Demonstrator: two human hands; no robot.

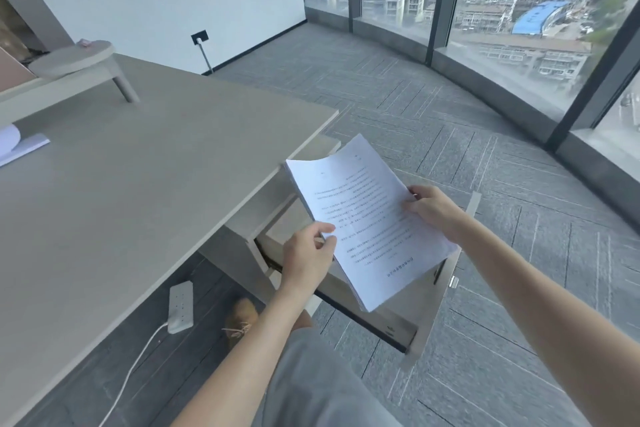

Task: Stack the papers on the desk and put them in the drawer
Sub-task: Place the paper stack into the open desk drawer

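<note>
Lower centre: the left hand [306,258] pinches the stack's [363,222] near-left edge; at centre right the right hand [433,210] is closed on its right edge. The stack hangs above the open drawer [398,315], not yet inside, and its far corner curls upward. Risk: loose sheets may fan or slip, since each grip takes one edge only. A tilted descent could snag the drawer wall. More paper [20,146] appears to lie on the desk [138,184] at far left, so the stack may be incomplete.
</note>
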